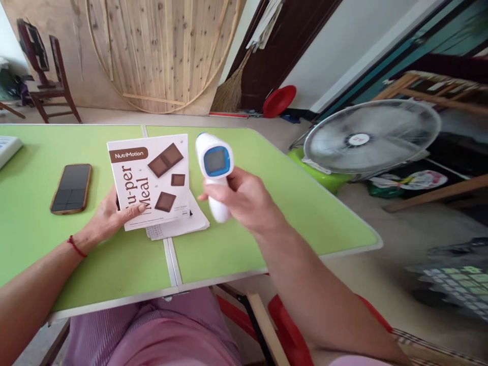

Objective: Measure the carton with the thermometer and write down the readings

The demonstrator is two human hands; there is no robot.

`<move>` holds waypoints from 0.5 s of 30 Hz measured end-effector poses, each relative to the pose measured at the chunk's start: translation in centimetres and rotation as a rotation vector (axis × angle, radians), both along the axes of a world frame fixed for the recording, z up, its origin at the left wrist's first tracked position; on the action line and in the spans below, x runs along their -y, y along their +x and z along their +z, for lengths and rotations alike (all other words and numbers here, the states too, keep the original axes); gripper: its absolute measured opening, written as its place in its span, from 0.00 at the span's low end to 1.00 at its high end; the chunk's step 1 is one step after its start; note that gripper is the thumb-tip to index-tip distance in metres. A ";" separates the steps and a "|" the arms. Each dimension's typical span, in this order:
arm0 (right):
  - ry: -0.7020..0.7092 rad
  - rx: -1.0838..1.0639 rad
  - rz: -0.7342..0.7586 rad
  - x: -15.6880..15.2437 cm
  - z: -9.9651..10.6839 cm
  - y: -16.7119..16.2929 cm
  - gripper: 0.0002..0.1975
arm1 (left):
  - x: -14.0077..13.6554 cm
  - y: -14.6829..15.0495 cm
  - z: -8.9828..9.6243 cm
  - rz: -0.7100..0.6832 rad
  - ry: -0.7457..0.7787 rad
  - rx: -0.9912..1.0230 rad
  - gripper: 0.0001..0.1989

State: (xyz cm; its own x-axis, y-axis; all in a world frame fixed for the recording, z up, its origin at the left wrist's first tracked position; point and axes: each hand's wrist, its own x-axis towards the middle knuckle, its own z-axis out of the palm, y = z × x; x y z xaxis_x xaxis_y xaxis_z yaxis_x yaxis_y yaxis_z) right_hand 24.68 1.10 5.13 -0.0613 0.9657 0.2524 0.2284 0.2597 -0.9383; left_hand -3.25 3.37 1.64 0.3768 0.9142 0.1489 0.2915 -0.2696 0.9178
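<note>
My left hand (pixel 110 213) grips a white box (pixel 160 188) with brown lettering and pictures of chocolate squares, its thumb across the lower front. To the right, my right hand (pixel 247 198) is wrapped round the handle of a white infrared thermometer (pixel 213 157). The thermometer's blue-framed screen faces me and looks blank. Both things are held up over the green table (pixel 229 249), a small gap between them. Partly hidden below the box lie white papers (pixel 183 229). Left of my left hand a smartphone (pixel 71 188) in a brown case rests on the table.
A white object (pixel 8 150) sits at the table's far left edge. On the right stands a large fan (pixel 371 137) beside a green tub (pixel 324 173). A chair (pixel 57 91), a broom (pixel 232 84) and a red basin (pixel 279 100) are beyond the table.
</note>
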 end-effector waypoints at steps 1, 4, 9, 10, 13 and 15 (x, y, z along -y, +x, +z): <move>-0.062 -0.098 0.091 1.2 0.0 -1.1 0.12 | 0.0 0.0 0.0 -0.010 0.001 0.012 0.28; -0.242 -0.287 0.261 4.6 -1.6 -4.1 0.09 | -0.1 0.1 -0.2 -0.019 0.007 0.019 0.27; -0.291 -0.448 0.179 7.2 -5.8 -6.5 0.11 | -0.2 0.2 -0.5 0.000 0.019 -0.011 0.28; -0.298 -0.458 0.154 7.2 -6.4 -6.8 0.11 | -0.2 0.2 -0.4 0.001 0.018 -0.007 0.27; -0.303 -0.498 0.098 7.0 -7.6 -7.5 0.12 | -0.2 0.3 -0.4 -0.007 0.013 0.011 0.26; -0.306 -0.522 0.077 6.9 -7.9 -7.8 0.12 | -0.2 0.4 -0.5 -0.017 0.009 0.025 0.26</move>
